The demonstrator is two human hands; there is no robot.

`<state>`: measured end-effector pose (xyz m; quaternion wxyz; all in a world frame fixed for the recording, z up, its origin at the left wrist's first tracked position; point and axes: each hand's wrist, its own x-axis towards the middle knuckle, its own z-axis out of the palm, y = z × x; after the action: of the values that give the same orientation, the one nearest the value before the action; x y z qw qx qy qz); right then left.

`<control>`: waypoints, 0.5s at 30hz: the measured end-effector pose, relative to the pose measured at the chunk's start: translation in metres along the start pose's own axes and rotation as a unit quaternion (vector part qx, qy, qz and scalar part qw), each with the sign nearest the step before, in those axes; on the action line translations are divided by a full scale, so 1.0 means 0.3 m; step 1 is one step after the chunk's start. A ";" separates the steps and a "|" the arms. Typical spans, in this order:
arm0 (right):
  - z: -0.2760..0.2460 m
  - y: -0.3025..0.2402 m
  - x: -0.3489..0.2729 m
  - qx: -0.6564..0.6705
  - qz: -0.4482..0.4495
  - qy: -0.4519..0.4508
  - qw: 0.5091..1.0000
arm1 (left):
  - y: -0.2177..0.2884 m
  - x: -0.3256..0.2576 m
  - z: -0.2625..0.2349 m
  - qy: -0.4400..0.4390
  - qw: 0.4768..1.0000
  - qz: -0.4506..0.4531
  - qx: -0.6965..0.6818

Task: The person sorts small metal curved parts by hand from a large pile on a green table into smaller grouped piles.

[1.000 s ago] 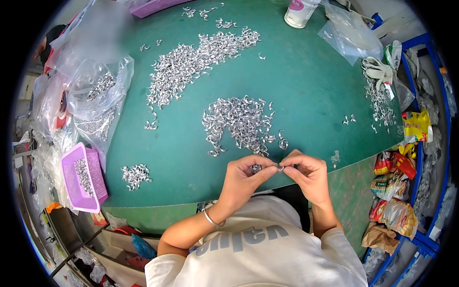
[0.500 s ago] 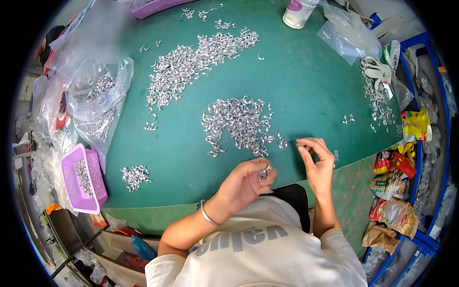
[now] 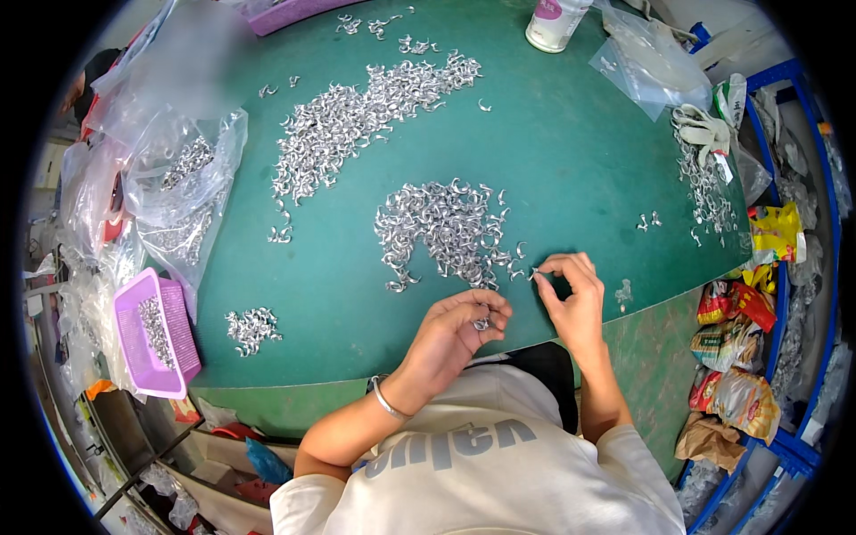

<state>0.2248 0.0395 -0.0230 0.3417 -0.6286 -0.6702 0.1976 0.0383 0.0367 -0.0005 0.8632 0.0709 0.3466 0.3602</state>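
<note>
A green surface (image 3: 571,169) fills the view, strewn with small curved silver metal clips in several heaps: a long drift (image 3: 357,116) toward the far left, a dense central pile (image 3: 446,227) just ahead of the person, a small cluster (image 3: 252,326) at the near left, and a scatter (image 3: 704,192) along the right edge. Clear plastic bags (image 3: 169,192) holding more clips are slumped at the left beside a purple basket (image 3: 152,334), and a white bottle (image 3: 553,22) stands at the far edge.

1 second ago the 2 hands were joined at the fingertips over the near edge; they are now seen parted. The left hand (image 3: 455,334) has been drawn back toward the body and is curled around at least 1 clip (image 3: 482,323) (how many are held cannot be told). The right hand (image 3: 571,299) has been carried out to the near fringe of the central pile, where a single clip (image 3: 538,274) is pinched between thumb and forefinger.

The separation suggests that 1 joining has been finished and a fresh piece is being picked up for the next.
</note>
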 end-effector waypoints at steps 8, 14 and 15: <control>0.021 -0.034 -0.039 0.348 0.212 0.007 0.913 | -0.041 0.023 -0.006 0.042 0.953 0.113 0.280; -0.033 -0.029 -0.004 -0.053 -0.041 -0.033 0.997 | -0.034 0.025 -0.030 0.030 0.985 0.090 0.147; -0.033 -0.048 -0.010 -0.065 -0.022 -0.059 0.996 | -0.033 0.023 -0.030 0.026 0.986 0.091 0.136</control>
<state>0.2216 0.0329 -0.0068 0.2646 -0.6215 -0.7145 0.1826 0.0416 0.0331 -0.0148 0.8001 0.2093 0.4066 0.3882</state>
